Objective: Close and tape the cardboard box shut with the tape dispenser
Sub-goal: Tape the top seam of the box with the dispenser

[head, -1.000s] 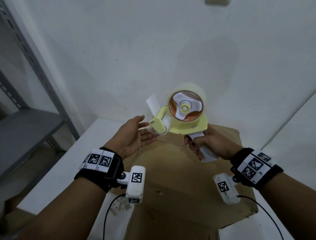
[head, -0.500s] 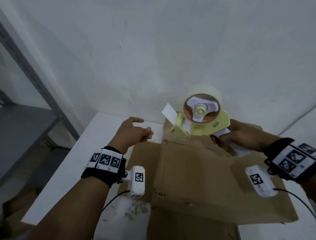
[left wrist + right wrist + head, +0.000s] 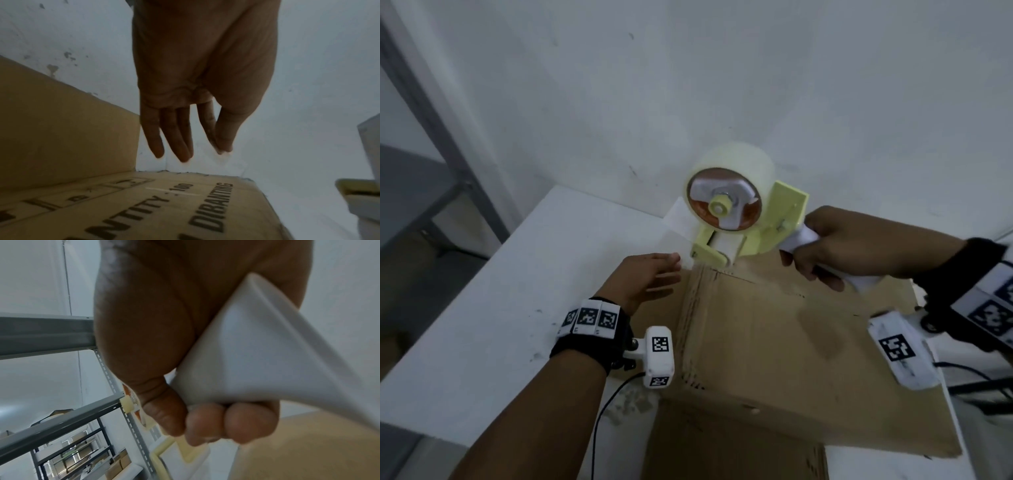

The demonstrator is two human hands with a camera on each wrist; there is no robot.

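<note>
The brown cardboard box [image 3: 774, 342] lies with its flaps folded down; its printed side [image 3: 144, 211] shows in the left wrist view. My right hand [image 3: 825, 246] grips the white handle [image 3: 267, 353] of the yellow tape dispenser [image 3: 729, 212], whose front roller is at the box's far left corner. A loose strip of clear tape [image 3: 679, 222] hangs from it. My left hand [image 3: 671, 263] reaches beside the box, fingers nearly straight. Thumb and index tip [image 3: 221, 149] meet at the strip's end.
The box stands on a white table [image 3: 500, 308] against a white wall. A grey metal shelf rack [image 3: 431, 192] stands to the left, with stored boxes on its lower levels [image 3: 82, 459]. A black cable [image 3: 602, 411] and paper scraps [image 3: 630, 404] lie near my left wrist.
My right hand has lowered the dispenser from mid-air to the box's far left corner. My left hand drew back, then reached forward to the loose tape end.
</note>
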